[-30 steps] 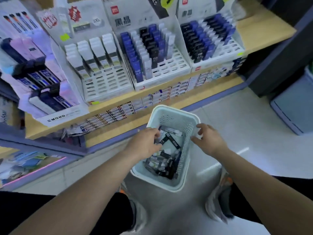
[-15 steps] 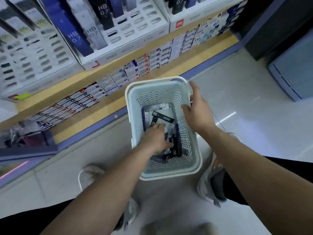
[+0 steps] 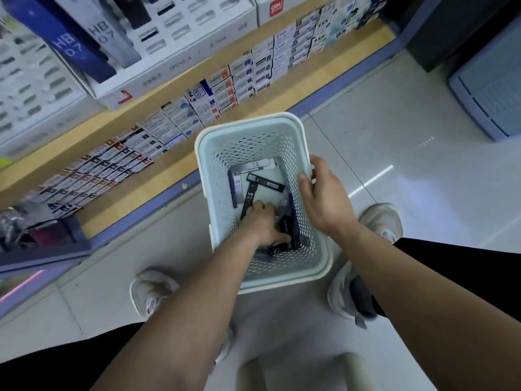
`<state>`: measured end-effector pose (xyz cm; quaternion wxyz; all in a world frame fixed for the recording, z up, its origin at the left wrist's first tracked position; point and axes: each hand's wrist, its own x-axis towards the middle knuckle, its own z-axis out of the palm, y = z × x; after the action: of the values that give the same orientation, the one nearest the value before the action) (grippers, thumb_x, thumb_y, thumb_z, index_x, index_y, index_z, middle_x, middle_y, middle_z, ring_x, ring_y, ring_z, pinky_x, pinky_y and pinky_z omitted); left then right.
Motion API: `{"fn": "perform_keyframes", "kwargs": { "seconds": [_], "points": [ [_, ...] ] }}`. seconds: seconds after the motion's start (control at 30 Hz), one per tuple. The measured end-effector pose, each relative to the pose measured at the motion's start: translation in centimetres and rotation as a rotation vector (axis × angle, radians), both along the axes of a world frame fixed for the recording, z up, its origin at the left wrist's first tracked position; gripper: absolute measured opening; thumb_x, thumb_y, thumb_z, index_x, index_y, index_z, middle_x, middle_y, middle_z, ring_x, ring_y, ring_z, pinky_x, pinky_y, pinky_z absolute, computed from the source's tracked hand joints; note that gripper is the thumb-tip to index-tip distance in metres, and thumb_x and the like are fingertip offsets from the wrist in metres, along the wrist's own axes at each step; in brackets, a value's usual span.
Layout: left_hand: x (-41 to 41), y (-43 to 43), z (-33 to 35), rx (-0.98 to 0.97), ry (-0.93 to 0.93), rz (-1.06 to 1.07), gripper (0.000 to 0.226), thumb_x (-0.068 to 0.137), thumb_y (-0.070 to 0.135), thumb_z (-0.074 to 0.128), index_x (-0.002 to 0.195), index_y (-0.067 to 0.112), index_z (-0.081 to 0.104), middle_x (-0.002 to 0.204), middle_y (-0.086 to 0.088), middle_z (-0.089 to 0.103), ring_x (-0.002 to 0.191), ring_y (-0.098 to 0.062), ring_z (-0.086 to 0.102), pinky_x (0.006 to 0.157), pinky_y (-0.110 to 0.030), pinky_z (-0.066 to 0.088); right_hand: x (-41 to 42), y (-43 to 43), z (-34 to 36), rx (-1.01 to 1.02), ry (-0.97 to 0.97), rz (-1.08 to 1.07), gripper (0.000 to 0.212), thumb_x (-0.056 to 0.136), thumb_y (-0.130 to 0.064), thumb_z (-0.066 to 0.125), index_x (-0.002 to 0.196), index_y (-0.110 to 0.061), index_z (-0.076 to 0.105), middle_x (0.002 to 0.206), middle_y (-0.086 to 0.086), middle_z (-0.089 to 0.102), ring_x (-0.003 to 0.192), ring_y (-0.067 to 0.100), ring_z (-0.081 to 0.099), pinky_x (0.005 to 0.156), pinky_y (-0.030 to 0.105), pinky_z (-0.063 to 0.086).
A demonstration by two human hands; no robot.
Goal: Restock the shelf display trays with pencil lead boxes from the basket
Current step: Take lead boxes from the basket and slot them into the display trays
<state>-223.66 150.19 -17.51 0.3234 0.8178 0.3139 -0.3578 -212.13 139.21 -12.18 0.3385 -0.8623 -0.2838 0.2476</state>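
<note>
The pale tiled floor (image 3: 394, 136) ran beside a wooden shelf (image 3: 112, 119), whose white cardboard display trays (image 3: 180, 77) stood beyond the far-left corner of the pale green perforated plastic basket (image 3: 245, 123). Inside the basket your left hand (image 3: 262, 224) lay with fingers curled down over the dark pencil lead boxes (image 3: 249, 197); I could not tell whether it had one pinched. At the basket's right wall your right hand (image 3: 324, 198) gripped the rim, thumb inside. The step wanted one box pinched by its long edges and lifted straight clear of the rim.
</note>
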Motion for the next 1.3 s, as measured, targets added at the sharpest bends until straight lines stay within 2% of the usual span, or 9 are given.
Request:
{"fn": "perform_keyframes", "kwargs": {
  "seconds": [0.07, 0.23, 0.33, 0.5, 0.6, 0.73, 0.87, 1.03, 1.3],
  "points": [
    [-0.1, 0.0, 0.1, -0.013, 0.012, -0.008, 0.089, 0.072, 0.052, 0.083, 0.142, 0.017, 0.042, 0.14, -0.009, 0.038, 0.128, -0.031, 0.045, 0.103, -0.044, 0.044, 0.0, 0.1, 0.0, -0.001, 0.007, -0.006, 0.041, 0.102, -0.045, 0.036, 0.138, -0.024, 0.035, 0.111, 0.004, 0.063, 0.086, 0.026, 0.063, 0.073, 0.044, 0.052],
    [0.1, 0.0, 0.4, -0.08, 0.012, 0.032, 0.084, 0.069, 0.039, 0.087, 0.138, 0.017, 0.046, 0.135, -0.008, 0.052, 0.121, -0.029, 0.053, 0.099, -0.045, 0.049, 0.0, 0.0, -0.1, 0.005, 0.014, -0.006, 0.042, 0.103, -0.045, 0.036, 0.137, -0.022, 0.036, 0.115, 0.005, 0.062, 0.089, 0.026, 0.062, 0.074, 0.041, 0.051],
    [0.1, 0.0, 0.6, -0.098, 0.02, 0.0, 0.082, 0.074, 0.032, 0.084, 0.142, 0.017, 0.042, 0.135, -0.01, 0.049, 0.122, -0.031, 0.051, 0.097, -0.041, 0.048, 0.1, 0.0, -0.1, 0.005, 0.013, -0.009, 0.04, 0.103, -0.042, 0.037, 0.136, -0.02, 0.04, 0.114, 0.005, 0.061, 0.09, 0.027, 0.06, 0.074, 0.038, 0.046],
    [-0.4, 0.5, 0.2, -0.163, 0.047, 0.054, 0.087, 0.075, 0.021, 0.086, 0.147, 0.015, 0.037, 0.147, -0.009, 0.049, 0.127, -0.029, 0.052, 0.1, -0.037, 0.048, -0.1, 0.0, -0.2, -0.003, 0.015, -0.011, 0.039, 0.104, -0.041, 0.036, 0.135, -0.019, 0.04, 0.114, 0.005, 0.061, 0.09, 0.026, 0.059, 0.073, 0.035, 0.043],
    [-0.7, 0.4, 0.0, -0.175, 0.07, 0.085, 0.093, 0.071, 0.028, 0.09, 0.147, 0.013, 0.038, 0.148, -0.006, 0.049, 0.131, -0.027, 0.049, 0.101, -0.033, 0.044, -0.3, 0.1, -0.1, -0.005, 0.014, -0.004, 0.039, 0.104, -0.041, 0.036, 0.135, -0.018, 0.04, 0.115, 0.004, 0.06, 0.089, 0.025, 0.059, 0.072, 0.035, 0.043],
    [-0.7, 0.3, 0.1, -0.152, 0.076, 0.039, 0.092, 0.068, 0.041, 0.09, 0.143, 0.019, 0.042, 0.14, -0.004, 0.057, 0.122, -0.026, 0.056, 0.095, -0.035, 0.048, -0.3, 0.1, -0.2, -0.008, 0.013, -0.004, 0.039, 0.104, -0.043, 0.035, 0.134, -0.019, 0.04, 0.113, 0.004, 0.06, 0.088, 0.025, 0.059, 0.072, 0.037, 0.046],
    [-0.8, 0.4, 0.2, -0.198, 0.068, 0.026, 0.081, 0.073, 0.032, 0.088, 0.14, 0.017, 0.046, 0.139, -0.004, 0.057, 0.116, -0.023, 0.057, 0.088, -0.028, 0.044, -0.3, 0.2, -0.1, -0.006, 0.013, -0.007, 0.038, 0.104, -0.042, 0.036, 0.134, -0.019, 0.041, 0.113, 0.005, 0.06, 0.089, 0.026, 0.059, 0.074, 0.038, 0.046],
    [-0.7, 0.5, 0.4, -0.216, 0.084, -0.024, 0.067, 0.079, 0.029, 0.084, 0.134, 0.013, 0.05, 0.134, -0.006, 0.06, 0.115, -0.022, 0.057, 0.087, -0.025, 0.042, -0.2, 0.1, 0.0, -0.015, 0.01, -0.003, 0.037, 0.104, -0.041, 0.036, 0.132, -0.017, 0.043, 0.11, 0.005, 0.059, 0.087, 0.026, 0.057, 0.071, 0.036, 0.042],
    [-1.1, 0.6, 0.7, -0.19, 0.09, -0.065, 0.078, 0.078, 0.034, 0.085, 0.141, 0.013, 0.045, 0.138, -0.007, 0.057, 0.122, -0.026, 0.055, 0.101, -0.035, 0.046, -0.3, 0.3, 0.2, -0.016, 0.006, 0.012, 0.035, 0.104, -0.04, 0.037, 0.13, -0.017, 0.043, 0.108, 0.005, 0.058, 0.085, 0.027, 0.057, 0.071, 0.038, 0.044]
  ]
}}
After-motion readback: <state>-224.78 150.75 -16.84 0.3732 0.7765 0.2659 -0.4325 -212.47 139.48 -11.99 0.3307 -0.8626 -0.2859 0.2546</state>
